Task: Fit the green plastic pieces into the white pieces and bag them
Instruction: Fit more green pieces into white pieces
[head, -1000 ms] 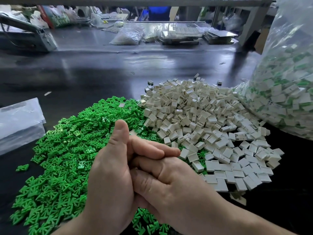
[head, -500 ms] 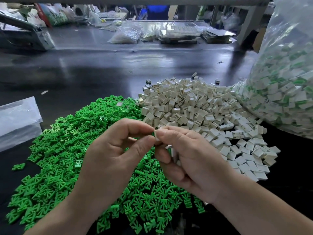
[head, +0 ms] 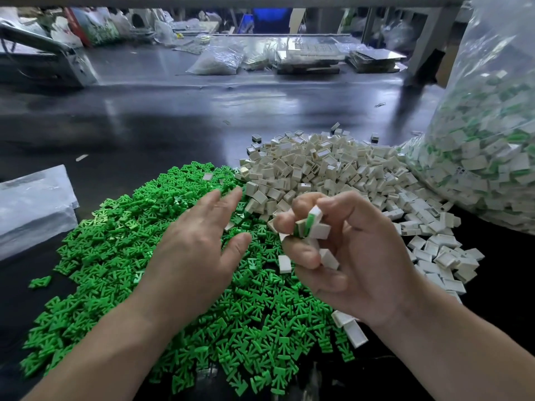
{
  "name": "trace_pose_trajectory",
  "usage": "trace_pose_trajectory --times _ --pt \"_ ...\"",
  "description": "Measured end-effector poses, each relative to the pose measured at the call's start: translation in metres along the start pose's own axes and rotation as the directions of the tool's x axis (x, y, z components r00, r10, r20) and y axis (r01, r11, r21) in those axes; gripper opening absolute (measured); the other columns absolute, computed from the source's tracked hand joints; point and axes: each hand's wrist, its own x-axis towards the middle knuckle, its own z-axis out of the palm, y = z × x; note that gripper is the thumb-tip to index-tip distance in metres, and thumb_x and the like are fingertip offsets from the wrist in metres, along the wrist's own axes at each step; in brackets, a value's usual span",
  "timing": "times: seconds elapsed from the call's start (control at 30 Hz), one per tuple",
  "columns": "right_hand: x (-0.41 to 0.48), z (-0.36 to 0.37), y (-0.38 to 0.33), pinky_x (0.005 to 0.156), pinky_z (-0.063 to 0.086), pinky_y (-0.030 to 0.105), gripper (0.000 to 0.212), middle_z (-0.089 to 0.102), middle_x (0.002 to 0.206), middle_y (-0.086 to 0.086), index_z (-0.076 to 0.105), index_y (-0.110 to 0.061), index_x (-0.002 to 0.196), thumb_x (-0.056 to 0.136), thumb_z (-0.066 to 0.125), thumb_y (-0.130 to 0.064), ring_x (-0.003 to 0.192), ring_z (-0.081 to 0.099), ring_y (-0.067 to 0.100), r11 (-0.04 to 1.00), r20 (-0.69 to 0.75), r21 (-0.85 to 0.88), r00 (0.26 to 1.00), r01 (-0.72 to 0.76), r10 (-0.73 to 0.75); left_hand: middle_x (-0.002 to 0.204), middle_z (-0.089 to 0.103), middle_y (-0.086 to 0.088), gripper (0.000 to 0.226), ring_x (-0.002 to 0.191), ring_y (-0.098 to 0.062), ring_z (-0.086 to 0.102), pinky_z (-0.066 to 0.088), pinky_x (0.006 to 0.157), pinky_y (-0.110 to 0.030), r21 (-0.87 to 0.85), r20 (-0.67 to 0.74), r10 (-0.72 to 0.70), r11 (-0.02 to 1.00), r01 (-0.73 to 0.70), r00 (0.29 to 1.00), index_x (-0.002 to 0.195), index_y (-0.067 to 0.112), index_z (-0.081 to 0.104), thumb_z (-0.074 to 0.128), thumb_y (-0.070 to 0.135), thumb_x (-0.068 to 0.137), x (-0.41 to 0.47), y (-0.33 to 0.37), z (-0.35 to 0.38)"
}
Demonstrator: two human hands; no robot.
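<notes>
A wide heap of green plastic pieces (head: 121, 256) covers the dark table on the left and front. Behind and to the right lies a heap of white pieces (head: 333, 172). My left hand (head: 197, 250) hovers over the green heap with fingers spread and straight, holding nothing. My right hand (head: 347, 250) curls its fingers around several white pieces (head: 315, 227), some with green fitted in them. A big clear bag (head: 489, 146) at the right holds many assembled white and green pieces.
A folded clear plastic bag (head: 31, 206) lies at the left edge. Bare dark table (head: 173, 120) stretches behind the heaps. Farther back are a small filled bag (head: 217, 60), stacked trays (head: 312, 53) and a grey machine (head: 43, 62).
My hands have come apart. The left one let go of the piece pinched between both hands and opened over the green heap. The right hand keeps its pieces.
</notes>
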Motion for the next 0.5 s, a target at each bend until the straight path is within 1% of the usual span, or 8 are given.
trace_pose_trajectory --times 0.07,0.13,0.17,0.23,0.3,0.33,0.4,0.5 --pt "0.0 -0.001 -0.001 0.032 0.041 0.017 0.018 0.057 0.085 0.008 0.056 -0.012 0.08 0.08 0.07 -0.022 0.052 0.058 0.011 1.0 0.027 0.025 1.0 -0.009 0.008 0.163 0.01 0.003 0.063 0.148 -0.016 0.014 0.013 0.117 -0.034 0.187 0.152 -0.069 0.982 0.04 0.986 0.151 0.045 0.001 0.027 0.061 0.095 0.005 -0.009 0.007" --pt "0.0 -0.001 -0.001 0.031 0.041 0.017 0.024 0.058 0.081 0.008 0.057 -0.012 0.075 0.078 0.077 -0.024 0.051 0.058 0.011 0.999 0.017 0.03 1.0 -0.015 0.014 0.164 0.005 0.003 0.062 0.149 -0.015 0.009 0.007 0.118 -0.035 0.266 0.207 -0.04 0.964 -0.016 0.977 0.151 0.045 0.002 0.018 0.063 0.094 0.007 -0.013 0.014" --pt "0.0 -0.001 0.0 0.031 0.041 0.017 0.026 0.058 0.079 0.007 0.057 -0.012 0.073 0.077 0.079 -0.025 0.05 0.058 0.011 0.999 -0.001 0.027 1.0 -0.018 0.018 0.163 0.008 0.004 0.06 0.148 -0.016 0.012 0.008 0.118 -0.035 0.277 0.206 -0.017 0.96 -0.041 0.978 0.152 0.044 0.01 0.019 0.062 0.095 0.007 -0.013 0.014" --pt "0.0 -0.001 -0.001 0.03 0.04 0.017 0.026 0.057 0.076 0.006 0.056 -0.014 0.07 0.079 0.077 -0.027 0.049 0.056 0.011 1.0 -0.051 0.008 0.998 -0.022 0.022 0.158 0.031 0.002 0.05 0.142 -0.019 0.032 0.02 0.114 -0.037 0.269 0.146 0.023 0.961 -0.062 0.989 0.147 0.038 0.038 0.034 0.052 0.099 0.006 -0.011 0.011" --pt "0.0 -0.001 -0.002 0.029 0.038 0.017 0.024 0.056 0.075 0.005 0.056 -0.015 0.068 0.081 0.069 -0.029 0.049 0.054 0.01 1.0 -0.094 -0.012 0.995 -0.023 0.022 0.136 0.059 -0.001 0.034 0.122 -0.024 0.055 0.038 0.103 -0.042 0.258 0.061 0.071 0.962 -0.085 0.996 0.129 0.028 0.063 0.054 0.034 0.096 0.005 -0.011 0.008" --pt "0.001 -0.001 -0.002 0.029 0.038 0.017 0.023 0.056 0.075 0.005 0.056 -0.015 0.068 0.081 0.068 -0.029 0.049 0.054 0.01 1.0 -0.108 -0.015 0.994 -0.022 0.021 0.125 0.067 0.0 0.028 0.111 -0.025 0.062 0.043 0.095 -0.044 0.266 0.021 0.094 0.959 -0.096 0.995 0.12 0.025 0.07 0.061 0.028 0.093 0.005 -0.012 0.007" --pt "0.001 -0.002 -0.002 0.029 0.038 0.017 0.022 0.056 0.075 0.005 0.055 -0.014 0.068 0.081 0.067 -0.028 0.048 0.054 0.01 1.0 -0.121 -0.022 0.992 -0.021 0.018 0.109 0.072 0.003 0.021 0.096 -0.025 0.064 0.047 0.082 -0.043 0.278 -0.008 0.103 0.956 -0.097 0.995 0.108 0.023 0.075 0.067 0.024 0.089 0.005 -0.013 0.004" --pt "0.002 -0.003 -0.002 0.029 0.038 0.017 0.021 0.057 0.076 0.006 0.054 -0.014 0.07 0.08 0.068 -0.027 0.048 0.054 0.01 0.999 -0.12 -0.043 0.993 -0.027 0.022 0.095 0.07 0.005 0.016 0.086 -0.022 0.062 0.046 0.077 -0.042 0.256 -0.004 0.102 0.962 -0.098 0.995 0.101 0.025 0.075 0.068 0.025 0.087 0.005 -0.012 0.0"
